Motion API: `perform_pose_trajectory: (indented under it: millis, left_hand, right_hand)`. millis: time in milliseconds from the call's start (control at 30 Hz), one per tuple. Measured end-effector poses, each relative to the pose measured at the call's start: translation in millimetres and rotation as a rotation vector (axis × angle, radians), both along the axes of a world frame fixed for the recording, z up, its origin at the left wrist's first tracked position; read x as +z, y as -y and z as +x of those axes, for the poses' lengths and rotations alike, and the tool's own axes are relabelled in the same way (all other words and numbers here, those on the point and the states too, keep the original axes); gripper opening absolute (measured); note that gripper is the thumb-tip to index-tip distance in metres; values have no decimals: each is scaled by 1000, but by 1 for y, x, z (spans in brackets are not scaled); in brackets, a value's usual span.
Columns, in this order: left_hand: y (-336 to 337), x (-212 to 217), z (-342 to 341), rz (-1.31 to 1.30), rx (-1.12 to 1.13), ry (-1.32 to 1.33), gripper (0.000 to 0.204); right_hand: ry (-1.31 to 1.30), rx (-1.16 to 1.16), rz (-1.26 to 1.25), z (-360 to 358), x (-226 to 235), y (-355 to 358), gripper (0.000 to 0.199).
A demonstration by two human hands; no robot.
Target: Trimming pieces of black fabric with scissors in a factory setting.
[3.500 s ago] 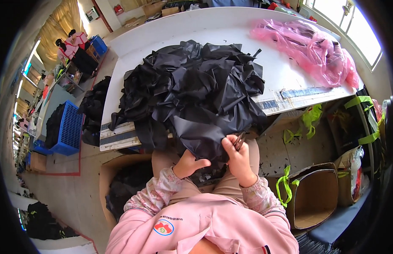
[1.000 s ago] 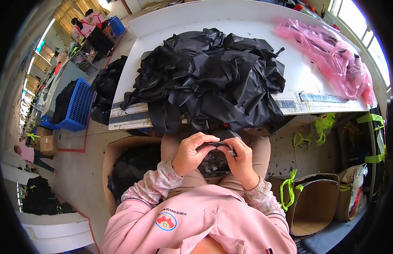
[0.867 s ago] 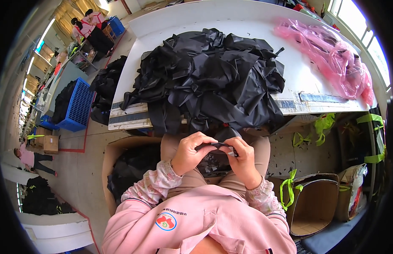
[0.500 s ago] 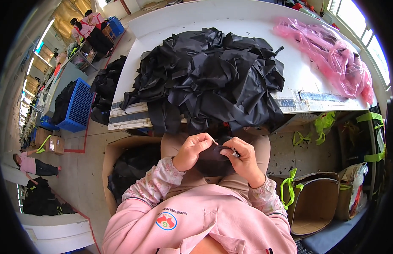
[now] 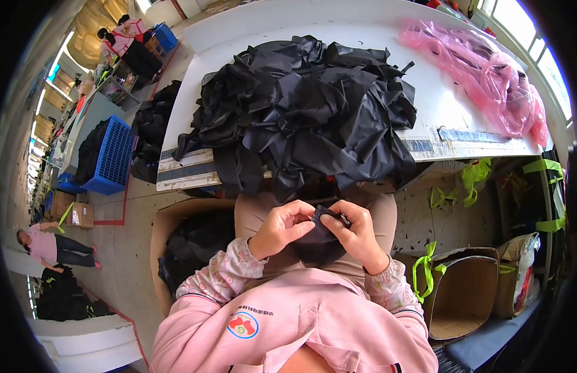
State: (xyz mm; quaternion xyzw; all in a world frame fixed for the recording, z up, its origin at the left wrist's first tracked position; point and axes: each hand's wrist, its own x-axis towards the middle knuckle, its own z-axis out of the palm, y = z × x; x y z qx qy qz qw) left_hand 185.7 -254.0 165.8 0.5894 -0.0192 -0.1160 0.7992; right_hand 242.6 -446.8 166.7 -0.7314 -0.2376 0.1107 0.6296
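Sheet of thin black fabric-like material (image 5: pixel 317 250), pinched by the right hand (image 5: pixel 358 232) off the flat white table's (image 5: pixel 434 105) near edge, could slip if pulled unevenly. Left hand (image 5: pixel 277 230): grip unclear.

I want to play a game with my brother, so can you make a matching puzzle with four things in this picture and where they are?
Things:
1. blue crate
2. pink plastic
3. big black pile
4. black piece

Places:
A. in the middle of the white table
B. pinched by the right hand
C. away to the left of the table
D. toward the table's right end

Right pairs: 1-C, 2-D, 3-A, 4-B
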Motion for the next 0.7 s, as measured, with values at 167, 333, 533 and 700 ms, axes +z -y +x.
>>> perform_pose_trajectory:
  millis: [167,333,533,700]
  left_hand:
    - [1,-3,2,319,30,266,16]
    - [-6,3,7,400,-17,277,12]
    - [-4,1,6,-98,-112,-53,13]
    - [12,11,6,-228,7,36,15]
  right_hand:
    - [22,-6,2,1,1,-3,15]
    - [-38,41,3,6,-3,2,13]
    - [-347,205,342,15,-19,3,10]
    - [-433,214,438,16,-30,-3,17]
